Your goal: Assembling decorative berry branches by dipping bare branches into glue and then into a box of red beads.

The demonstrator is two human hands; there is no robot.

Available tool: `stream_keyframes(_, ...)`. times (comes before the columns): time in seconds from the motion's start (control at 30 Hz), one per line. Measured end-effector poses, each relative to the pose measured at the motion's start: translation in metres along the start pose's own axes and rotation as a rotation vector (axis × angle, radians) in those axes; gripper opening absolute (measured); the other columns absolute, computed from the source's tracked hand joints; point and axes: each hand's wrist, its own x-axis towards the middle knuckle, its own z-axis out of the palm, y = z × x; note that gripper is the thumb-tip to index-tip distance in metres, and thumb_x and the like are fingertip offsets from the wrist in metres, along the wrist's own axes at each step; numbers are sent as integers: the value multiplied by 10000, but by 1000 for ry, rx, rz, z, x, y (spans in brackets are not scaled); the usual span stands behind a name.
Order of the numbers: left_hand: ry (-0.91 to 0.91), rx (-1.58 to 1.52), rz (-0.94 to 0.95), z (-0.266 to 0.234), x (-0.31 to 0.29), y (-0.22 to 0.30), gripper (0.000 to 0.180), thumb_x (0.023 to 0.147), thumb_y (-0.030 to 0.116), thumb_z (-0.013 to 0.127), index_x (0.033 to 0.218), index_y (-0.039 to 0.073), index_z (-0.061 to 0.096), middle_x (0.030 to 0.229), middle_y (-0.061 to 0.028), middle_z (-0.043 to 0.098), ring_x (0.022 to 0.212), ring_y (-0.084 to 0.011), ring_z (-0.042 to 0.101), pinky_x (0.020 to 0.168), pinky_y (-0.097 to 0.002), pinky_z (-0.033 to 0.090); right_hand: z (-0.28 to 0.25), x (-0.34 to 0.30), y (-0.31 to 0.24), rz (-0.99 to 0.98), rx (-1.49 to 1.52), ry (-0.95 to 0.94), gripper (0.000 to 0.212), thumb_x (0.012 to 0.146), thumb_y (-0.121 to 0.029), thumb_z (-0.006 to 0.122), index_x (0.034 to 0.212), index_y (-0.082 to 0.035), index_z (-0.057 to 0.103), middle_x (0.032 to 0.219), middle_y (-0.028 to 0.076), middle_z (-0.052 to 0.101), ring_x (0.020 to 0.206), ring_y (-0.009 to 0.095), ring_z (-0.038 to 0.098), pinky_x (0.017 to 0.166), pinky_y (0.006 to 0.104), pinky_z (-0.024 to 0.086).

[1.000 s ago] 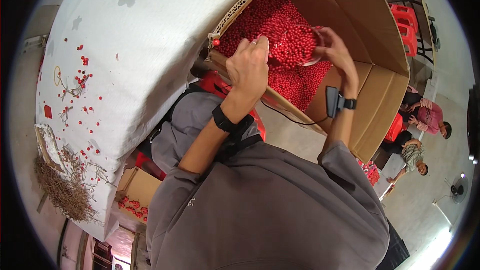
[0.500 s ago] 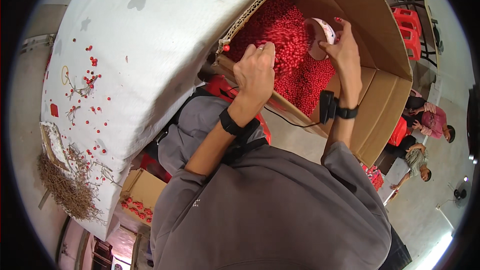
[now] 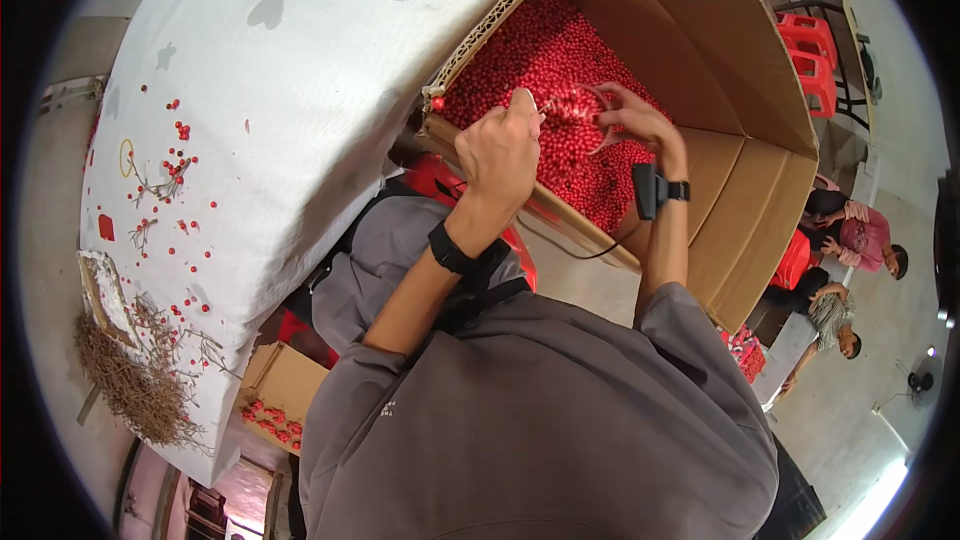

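Observation:
My right hand [image 3: 640, 118] is closed around a small pale bowl [image 3: 601, 146], low over the pile of small red bead-like balls [image 3: 530, 45] in a deep cardboard box [image 3: 670, 15]. The bowl is partly hidden by my fingers and the balls around it, which look blurred. Beside it, above the box's near left edge, my left hand [image 3: 497, 152] is pinched shut. Something thin and pale shows at its fingertips, too small to name.
On the left stands a table with a white patterned cloth [image 3: 250, 110], strewn with loose red balls and a heap of brown twigs [image 3: 135, 380]. A smaller carton [image 3: 285, 385] holds red clusters. Red stools [image 3: 812, 60] and two seated people are at right.
My right hand has moved left and slightly down with the bowl, from the box's far right side into the pile near my left hand. My left hand has shifted slightly left.

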Motion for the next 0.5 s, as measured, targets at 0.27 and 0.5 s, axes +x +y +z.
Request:
stream_keyframes(0.27,38,-13,4,4,1,2,186,841,141,682,786,68,519,576,-115,561,538,-314,603,457,-432,440,21,-108,-73,-223,-92,521,591,840,-286,700,1311,-36,446,1026,92,619,894,173,640,695,313,564)
stream_keyframes(0.5,132,27,32,4,2,3,326,783,126,759,688,96,448,549,-71,538,475,-270,563,426,-373,387,58,-110,-107,-261,-421,888,671,804,-338,730,1278,33,433,1057,254,612,944,362,644,822,429,530)
